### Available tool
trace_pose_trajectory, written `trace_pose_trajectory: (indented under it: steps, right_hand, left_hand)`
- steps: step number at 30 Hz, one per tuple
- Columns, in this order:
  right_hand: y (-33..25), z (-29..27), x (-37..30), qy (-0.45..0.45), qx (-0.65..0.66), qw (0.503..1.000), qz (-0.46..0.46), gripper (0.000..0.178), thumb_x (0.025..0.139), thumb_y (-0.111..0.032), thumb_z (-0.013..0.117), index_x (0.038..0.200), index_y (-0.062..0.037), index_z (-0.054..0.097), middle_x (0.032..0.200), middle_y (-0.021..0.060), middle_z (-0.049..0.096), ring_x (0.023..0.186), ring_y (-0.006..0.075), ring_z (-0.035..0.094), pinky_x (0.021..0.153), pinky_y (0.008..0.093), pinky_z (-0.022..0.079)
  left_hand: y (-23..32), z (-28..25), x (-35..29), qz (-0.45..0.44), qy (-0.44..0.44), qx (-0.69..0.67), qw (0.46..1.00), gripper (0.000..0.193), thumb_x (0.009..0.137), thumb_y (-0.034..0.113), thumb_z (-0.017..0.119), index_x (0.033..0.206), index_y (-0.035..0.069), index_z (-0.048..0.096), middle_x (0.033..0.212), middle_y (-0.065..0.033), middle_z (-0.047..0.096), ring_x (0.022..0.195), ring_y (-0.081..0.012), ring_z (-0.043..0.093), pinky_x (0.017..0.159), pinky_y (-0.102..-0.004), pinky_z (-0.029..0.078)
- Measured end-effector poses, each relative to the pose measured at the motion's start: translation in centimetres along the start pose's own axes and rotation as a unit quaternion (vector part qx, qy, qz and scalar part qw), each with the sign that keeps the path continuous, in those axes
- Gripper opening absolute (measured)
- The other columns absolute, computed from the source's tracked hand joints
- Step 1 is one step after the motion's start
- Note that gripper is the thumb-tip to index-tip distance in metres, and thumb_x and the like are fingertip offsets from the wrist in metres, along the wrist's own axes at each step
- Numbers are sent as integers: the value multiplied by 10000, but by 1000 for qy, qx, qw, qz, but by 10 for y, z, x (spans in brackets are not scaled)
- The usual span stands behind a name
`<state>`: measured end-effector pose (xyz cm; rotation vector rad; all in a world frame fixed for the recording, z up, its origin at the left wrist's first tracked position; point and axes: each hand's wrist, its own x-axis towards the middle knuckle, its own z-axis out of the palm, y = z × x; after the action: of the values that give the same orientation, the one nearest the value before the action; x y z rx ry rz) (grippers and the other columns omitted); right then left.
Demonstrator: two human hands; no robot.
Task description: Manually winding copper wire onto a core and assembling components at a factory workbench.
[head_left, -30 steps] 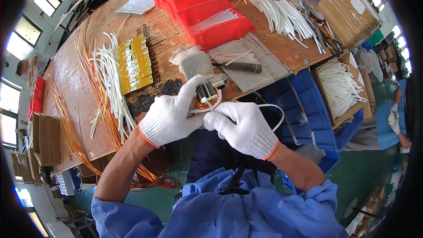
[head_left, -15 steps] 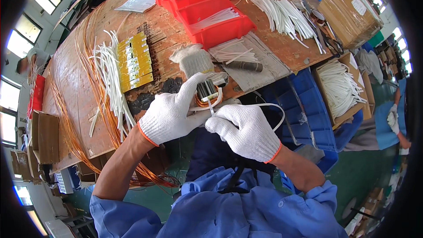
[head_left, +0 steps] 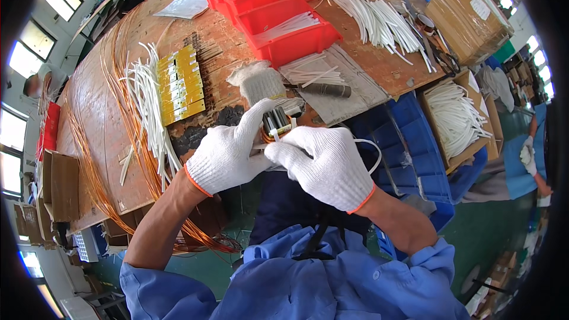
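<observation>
At the table's near edge, the left hand grips the coil from the left, while the right hand, fingers closed, appears to pinch a white strip on its near side. Orange winding is already on the coil; the strip's end is not yet released, and a white tube loops loose to the right.

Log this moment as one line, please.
left hand: holds dark-cored, copper-wound part | right hand: at part's near edge, grip unclear | rest: red bins, yellow sheet on table
</observation>
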<state>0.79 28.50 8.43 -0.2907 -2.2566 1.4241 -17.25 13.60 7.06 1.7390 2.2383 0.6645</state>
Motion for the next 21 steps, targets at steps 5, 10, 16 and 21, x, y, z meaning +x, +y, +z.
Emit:
trace_pose_trajectory:
  steps: [5,10,16,21]
  right_hand:
    - [21,14,6,175,-137,967,-122,324,838,-286,981,929,-119,719,789,45,685,603,249,694,544,360,545]
    - [11,16,10,232,-150,949,-154,331,825,-241,975,1008,-81,750,926,77,707,738,238,713,656,374,581]
    - [19,15,14,160,-40,968,-189,153,931,-53,845,1062,-43,768,1082,98,712,936,237,716,786,345,588]
    - [14,18,-36,79,205,973,-69,102,992,95,711,1007,4,668,1108,117,681,905,159,686,819,314,605]
  left_hand:
    - [-2,5,2,52,33,-25,998,921,941,329,854,1658,33,358,799,-171,765,722,-405,791,667,-492,645]
    - [1,1,2,29,13,-11,999,900,946,332,852,1647,36,372,858,-166,787,750,-392,801,682,-483,652]
    - [2,3,2,32,33,-27,999,878,954,348,850,1634,35,391,850,-171,790,765,-395,805,683,-478,654]
    - [8,-2,3,-6,0,-14,1000,878,936,325,872,1628,28,419,824,-178,771,775,-391,803,691,-461,641]
